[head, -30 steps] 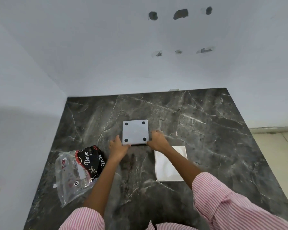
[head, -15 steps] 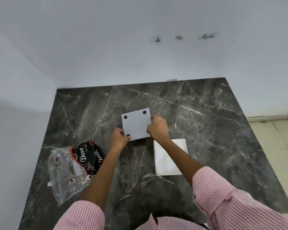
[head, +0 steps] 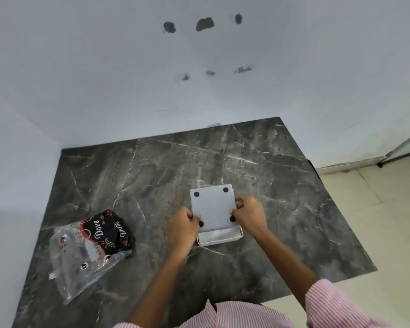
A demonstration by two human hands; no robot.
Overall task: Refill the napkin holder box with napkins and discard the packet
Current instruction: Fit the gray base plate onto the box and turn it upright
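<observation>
A flat grey square panel (head: 213, 208) with black round feet at its corners is held between both hands. My left hand (head: 184, 227) grips its near left corner, and my right hand (head: 249, 214) grips its right edge. The panel lies over the white napkin holder box (head: 220, 237), covering most of it; only the box's near strip shows, with white inside. A crumpled clear plastic packet (head: 90, 247) with a black "Dove" print lies on the table to the left, apart from both hands.
The dark marble table (head: 152, 176) stands in a corner, with white walls at the back and left. Its right edge drops to a beige tiled floor (head: 376, 209). My striped pink sleeves show at the bottom.
Both hands have carried the grey panel to the right, from beside the white box to on top of it. The packet has not moved.
</observation>
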